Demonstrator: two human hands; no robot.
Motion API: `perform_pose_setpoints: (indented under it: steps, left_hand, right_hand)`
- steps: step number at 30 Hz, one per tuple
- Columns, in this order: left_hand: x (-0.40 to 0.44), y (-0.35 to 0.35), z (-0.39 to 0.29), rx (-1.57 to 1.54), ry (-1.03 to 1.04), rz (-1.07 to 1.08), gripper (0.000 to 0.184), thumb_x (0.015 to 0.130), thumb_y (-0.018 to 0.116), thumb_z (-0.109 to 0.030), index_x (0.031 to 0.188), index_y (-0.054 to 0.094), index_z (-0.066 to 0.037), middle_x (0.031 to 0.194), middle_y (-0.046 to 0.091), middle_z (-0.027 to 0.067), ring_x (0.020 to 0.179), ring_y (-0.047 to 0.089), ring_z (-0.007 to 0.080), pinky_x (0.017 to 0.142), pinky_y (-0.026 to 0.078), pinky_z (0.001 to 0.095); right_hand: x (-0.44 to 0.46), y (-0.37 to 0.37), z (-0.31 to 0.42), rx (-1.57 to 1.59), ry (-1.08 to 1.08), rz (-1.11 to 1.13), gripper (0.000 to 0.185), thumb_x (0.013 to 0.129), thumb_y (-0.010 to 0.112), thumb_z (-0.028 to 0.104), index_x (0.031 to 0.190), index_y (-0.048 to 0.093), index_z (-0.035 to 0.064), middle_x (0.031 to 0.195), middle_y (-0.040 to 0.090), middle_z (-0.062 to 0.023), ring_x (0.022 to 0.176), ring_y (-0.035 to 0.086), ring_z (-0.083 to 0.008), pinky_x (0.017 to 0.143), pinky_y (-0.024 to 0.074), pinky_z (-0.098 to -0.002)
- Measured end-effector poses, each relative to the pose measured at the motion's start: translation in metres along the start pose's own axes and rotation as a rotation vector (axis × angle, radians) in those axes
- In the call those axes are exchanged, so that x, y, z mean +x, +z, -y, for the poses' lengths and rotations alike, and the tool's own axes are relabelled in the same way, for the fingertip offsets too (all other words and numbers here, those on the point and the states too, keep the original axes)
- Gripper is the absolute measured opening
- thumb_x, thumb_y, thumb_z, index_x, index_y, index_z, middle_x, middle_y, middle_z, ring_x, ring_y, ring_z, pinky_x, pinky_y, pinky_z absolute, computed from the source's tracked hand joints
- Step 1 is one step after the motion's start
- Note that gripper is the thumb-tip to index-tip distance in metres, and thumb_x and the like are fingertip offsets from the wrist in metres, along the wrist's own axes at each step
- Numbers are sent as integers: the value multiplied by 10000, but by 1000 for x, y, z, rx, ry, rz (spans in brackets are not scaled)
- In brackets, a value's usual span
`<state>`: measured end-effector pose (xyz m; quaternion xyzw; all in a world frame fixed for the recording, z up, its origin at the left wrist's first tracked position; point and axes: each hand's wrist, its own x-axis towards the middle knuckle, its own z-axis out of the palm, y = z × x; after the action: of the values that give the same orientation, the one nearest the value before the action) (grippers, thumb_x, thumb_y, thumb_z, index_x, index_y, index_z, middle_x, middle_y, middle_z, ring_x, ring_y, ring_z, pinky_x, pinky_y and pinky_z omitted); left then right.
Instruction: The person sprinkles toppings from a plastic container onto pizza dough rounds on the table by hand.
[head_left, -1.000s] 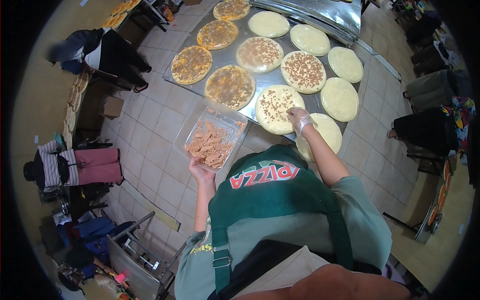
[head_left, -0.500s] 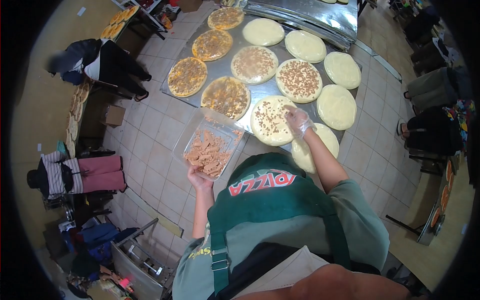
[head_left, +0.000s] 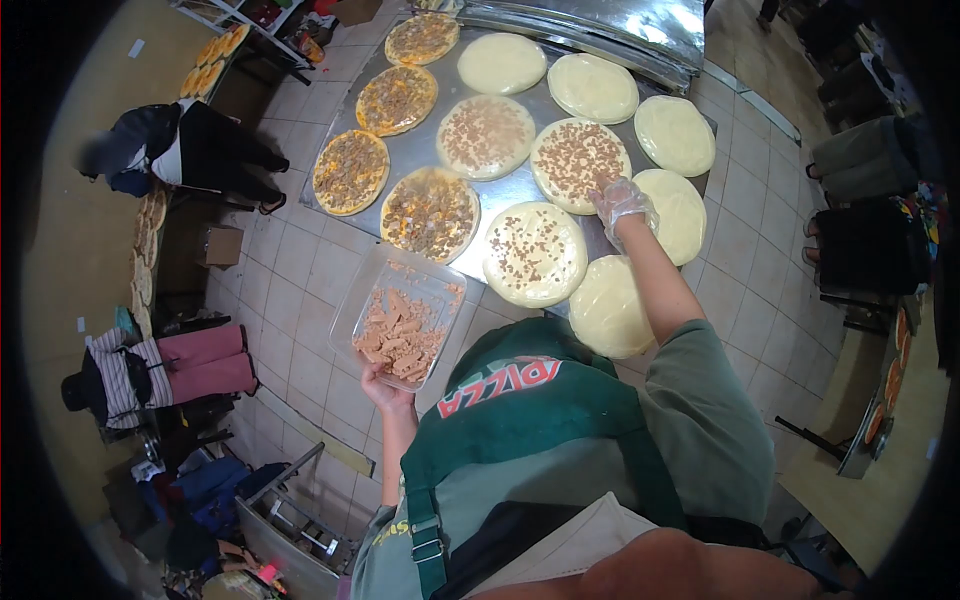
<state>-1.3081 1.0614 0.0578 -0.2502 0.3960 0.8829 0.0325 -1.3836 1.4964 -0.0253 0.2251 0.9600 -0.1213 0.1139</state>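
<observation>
My left hand (head_left: 386, 392) grips the near rim of a clear plastic container (head_left: 452, 318) that holds crumbled pinkish-brown meat (head_left: 402, 335). Over the near right edge of a round dough base (head_left: 580, 150) scattered with brown bits is my right hand (head_left: 626, 204), in a clear plastic glove. Its fingers look bunched together and point down; whatever they may hold is hidden. Just below lies a pale base (head_left: 536, 255) with a thinner scatter of bits. Plain pale bases (head_left: 672, 217) (head_left: 608, 307) are beside and under my right forearm.
A metal table (head_left: 505, 190) carries several more bases, including orange-and-brown topped pizzas (head_left: 430, 215) on its left. Stacked metal trays (head_left: 620, 30) stand at the back. People (head_left: 190, 140) work at side tables left and right. A cardboard box (head_left: 222, 245) sits on the tiled floor.
My right hand has moved up and right, from the sparsely sprinkled base to the edge of the more thickly covered one. My left hand still holds the container, slightly lower in view.
</observation>
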Motion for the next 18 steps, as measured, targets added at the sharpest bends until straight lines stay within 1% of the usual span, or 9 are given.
perform_pose_setpoints:
  steps: [1,5,7,11,13,14,16,17,18]
  left_hand:
    - [0,-2,0,3,2,2,609,604,400,-115,1210,351,-84,1193,421,153,1089,419,336,894,365,481]
    - [1,-7,1,-16,6,-4,618,600,397,-112,1216,345,-105,1197,417,151,1088,418,336,888,367,488]
    - [-2,-4,0,-2,29,-2,625,600,394,-112,1222,338,-114,1202,411,152,1089,416,339,885,367,493]
    - [-5,-1,-1,-14,-6,-42,627,604,391,-114,1228,334,-119,1206,406,151,1087,415,341,883,369,492]
    - [-2,-8,0,6,29,-48,627,606,392,-115,1230,333,-118,1208,405,151,1085,415,341,885,365,490]
    - [-2,-8,0,5,30,-50,627,606,392,-115,1230,333,-118,1208,405,151,1085,415,341,885,365,490]
    - [-3,-8,0,-22,-2,-56,628,607,395,-115,1232,334,-123,1209,405,147,1086,415,336,891,359,483]
    - [-3,-8,0,-22,-4,-58,628,607,395,-115,1232,334,-123,1209,405,147,1086,415,336,891,359,483]
    - [-3,-7,0,-4,5,-47,629,607,396,-116,1233,333,-128,1211,403,146,1089,413,332,894,358,480]
  right_hand:
    - [4,1,1,-7,-17,-2,465,833,389,396,1239,377,171,1079,500,-190,986,493,-325,839,391,-408]
    - [21,-4,6,6,-9,28,456,834,385,391,1235,382,175,1095,494,-196,1004,485,-329,846,389,-404]
    - [32,-4,6,-34,53,-10,436,835,391,357,1231,387,174,1102,497,-182,1015,481,-327,851,385,-406]
    - [48,-6,-6,20,40,-73,422,838,383,315,1237,378,177,1103,500,-165,1004,485,-328,842,390,-411]
    - [52,-4,-10,30,-92,-80,407,841,365,296,1236,378,199,1099,503,-154,998,486,-329,831,395,-414]
    - [48,-8,-6,29,-94,-78,407,841,365,296,1236,378,199,1099,503,-154,998,486,-329,831,395,-414]
    - [38,-17,1,-91,-202,8,386,841,362,280,1220,397,218,1054,516,-159,969,497,-327,811,403,-413]
    - [43,-9,0,-92,-201,11,386,841,362,280,1220,397,218,1054,516,-159,969,497,-327,811,403,-413]
    - [51,1,0,-92,-188,-32,380,836,376,274,1211,408,220,1031,521,-157,955,502,-322,805,404,-410]
